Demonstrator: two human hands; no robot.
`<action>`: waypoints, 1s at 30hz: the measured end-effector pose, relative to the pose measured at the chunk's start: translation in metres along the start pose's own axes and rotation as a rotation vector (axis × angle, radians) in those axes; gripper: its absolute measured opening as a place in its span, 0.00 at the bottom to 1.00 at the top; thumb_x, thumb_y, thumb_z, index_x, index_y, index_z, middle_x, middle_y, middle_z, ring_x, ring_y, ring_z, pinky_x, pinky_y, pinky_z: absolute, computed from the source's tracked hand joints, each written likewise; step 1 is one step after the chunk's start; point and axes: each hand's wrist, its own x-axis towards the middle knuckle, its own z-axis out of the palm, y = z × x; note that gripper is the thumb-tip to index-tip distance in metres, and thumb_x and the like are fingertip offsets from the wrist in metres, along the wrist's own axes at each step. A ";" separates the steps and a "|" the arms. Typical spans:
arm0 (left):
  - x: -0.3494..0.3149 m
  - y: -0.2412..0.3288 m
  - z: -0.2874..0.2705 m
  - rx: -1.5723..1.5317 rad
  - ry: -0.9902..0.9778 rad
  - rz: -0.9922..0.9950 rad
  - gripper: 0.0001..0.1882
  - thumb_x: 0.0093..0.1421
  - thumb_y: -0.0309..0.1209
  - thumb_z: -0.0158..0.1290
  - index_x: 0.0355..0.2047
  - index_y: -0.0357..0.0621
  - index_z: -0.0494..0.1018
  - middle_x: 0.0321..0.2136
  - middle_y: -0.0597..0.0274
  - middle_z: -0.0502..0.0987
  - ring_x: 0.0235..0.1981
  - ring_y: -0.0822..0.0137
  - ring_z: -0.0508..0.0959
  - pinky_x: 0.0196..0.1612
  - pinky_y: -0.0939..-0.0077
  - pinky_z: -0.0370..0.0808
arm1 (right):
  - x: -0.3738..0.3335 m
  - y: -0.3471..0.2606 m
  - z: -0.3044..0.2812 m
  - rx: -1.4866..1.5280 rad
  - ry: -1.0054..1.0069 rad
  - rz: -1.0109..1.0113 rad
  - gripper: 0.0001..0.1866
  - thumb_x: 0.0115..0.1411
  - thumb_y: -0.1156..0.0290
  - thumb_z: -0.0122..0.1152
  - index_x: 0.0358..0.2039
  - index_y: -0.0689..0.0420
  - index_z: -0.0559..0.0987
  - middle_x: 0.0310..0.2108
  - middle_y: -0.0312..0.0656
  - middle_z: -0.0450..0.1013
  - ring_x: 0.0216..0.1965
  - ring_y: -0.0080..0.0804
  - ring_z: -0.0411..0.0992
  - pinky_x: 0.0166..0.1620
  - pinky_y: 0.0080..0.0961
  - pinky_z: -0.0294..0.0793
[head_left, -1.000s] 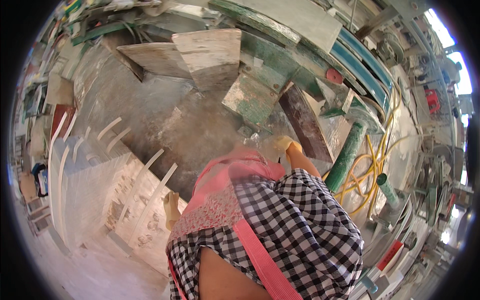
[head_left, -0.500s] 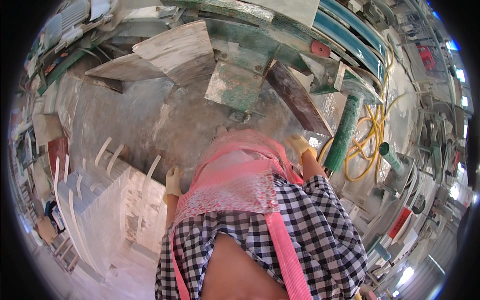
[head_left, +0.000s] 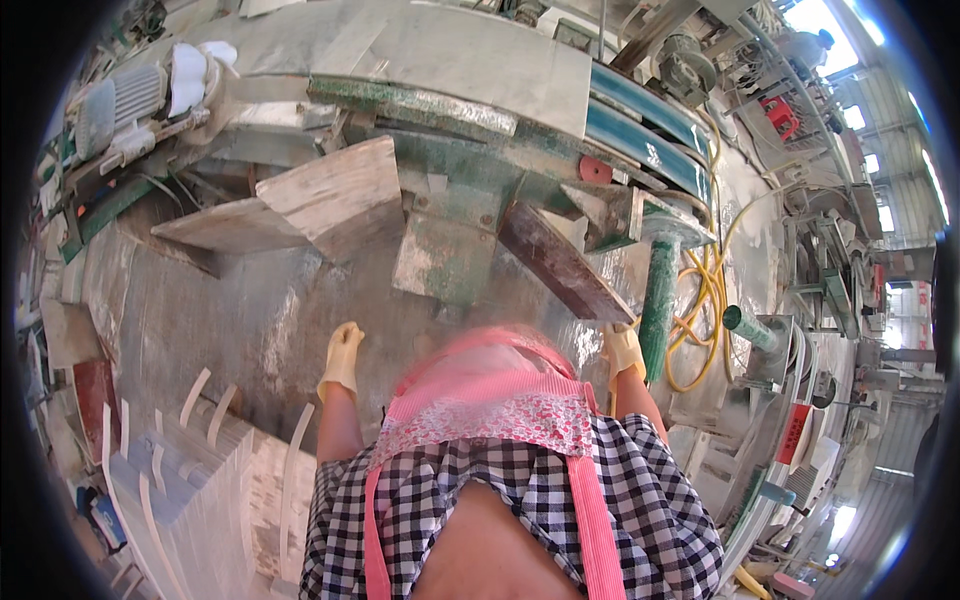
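A large grey stone slab lies flat below a green cutting machine, within arm's reach. The gloved left hand rests on it, fingers together; the right hand grips its far edge.

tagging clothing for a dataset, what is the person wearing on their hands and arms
Both the left hand and the right hand wear pale yellow gloves that end at the wrist. The forearms are bare; black-and-white checked short sleeves cover the upper arms, under a pink apron.
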 end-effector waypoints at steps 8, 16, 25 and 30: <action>0.017 0.088 -0.122 1.403 -0.068 0.208 0.17 0.59 0.38 0.56 0.44 0.39 0.77 0.37 0.52 0.81 0.42 0.58 0.81 0.47 0.62 0.75 | 0.091 -0.157 -0.118 0.224 -0.029 0.183 0.23 0.63 0.50 0.55 0.36 0.60 0.82 0.15 0.39 0.71 0.18 0.24 0.69 0.25 0.24 0.67; 0.087 -0.034 -0.091 -0.190 0.661 0.060 0.14 0.62 0.37 0.52 0.31 0.37 0.76 0.25 0.60 0.80 0.30 0.59 0.79 0.34 0.61 0.73 | 0.291 -0.166 -0.150 0.548 0.076 -0.237 0.18 0.64 0.60 0.57 0.42 0.65 0.79 0.35 0.42 0.79 0.34 0.29 0.75 0.40 0.26 0.73; -0.103 -0.043 0.135 0.454 0.899 -0.449 0.19 0.54 0.44 0.53 0.35 0.40 0.80 0.36 0.42 0.80 0.41 0.45 0.79 0.45 0.56 0.75 | 0.448 -0.215 -0.140 -0.135 0.141 -0.476 0.29 0.61 0.55 0.54 0.58 0.59 0.72 0.49 0.55 0.75 0.48 0.51 0.75 0.50 0.40 0.73; -0.136 -0.008 0.146 0.242 0.855 -0.610 0.17 0.52 0.42 0.52 0.28 0.40 0.79 0.26 0.42 0.78 0.31 0.43 0.79 0.35 0.56 0.75 | 0.468 -0.232 -0.141 -0.073 0.131 -0.361 0.30 0.59 0.57 0.53 0.60 0.58 0.70 0.54 0.54 0.72 0.52 0.50 0.72 0.54 0.40 0.70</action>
